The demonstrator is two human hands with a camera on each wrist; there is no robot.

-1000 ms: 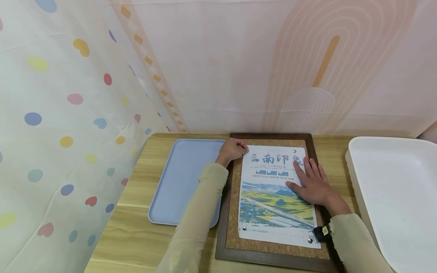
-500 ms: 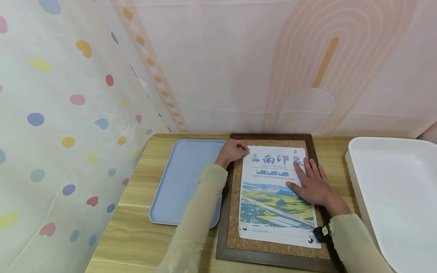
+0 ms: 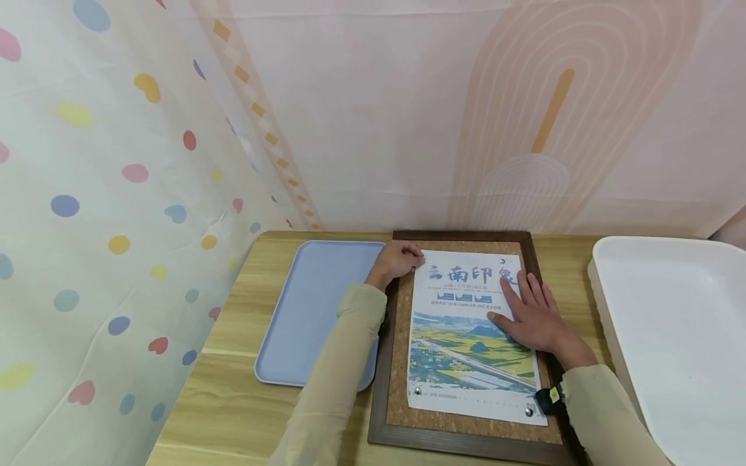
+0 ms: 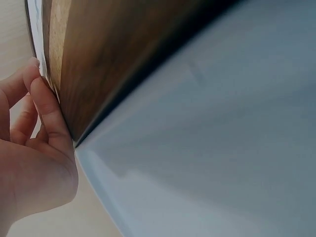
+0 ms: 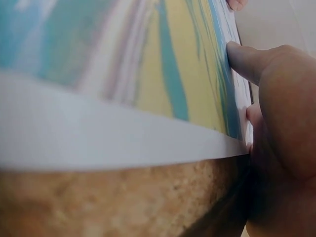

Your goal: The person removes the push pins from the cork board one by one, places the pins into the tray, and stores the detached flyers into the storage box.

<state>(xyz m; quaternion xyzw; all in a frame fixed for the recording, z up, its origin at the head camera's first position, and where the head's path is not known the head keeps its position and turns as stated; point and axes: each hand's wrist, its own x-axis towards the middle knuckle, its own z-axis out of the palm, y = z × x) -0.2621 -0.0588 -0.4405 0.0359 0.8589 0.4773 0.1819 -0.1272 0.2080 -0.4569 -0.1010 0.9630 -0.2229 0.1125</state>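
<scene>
The poster (image 3: 472,340) lies flat on the cork board (image 3: 398,349), inside its dark wooden frame (image 3: 381,382). Pins (image 3: 418,391) show at its two near corners and the far right one; your left hand (image 3: 397,260) covers the far left corner. Expect thin, light paper that creases or tears easily; take hold by the margins, with pressure spread wide. Your right hand (image 3: 533,320) does that: palm down, fingers spread across the right edge, gripping nothing. Your left fingers bend together at their corner, but whether they pinch paper or a pin cannot be told. The framed board looks stiff and heavier, better held by its wooden sides. To its left, just beside it, sits the blue tray (image 3: 315,310); near its right side, the white tray (image 3: 693,336), all on the wooden table (image 3: 221,388).
</scene>
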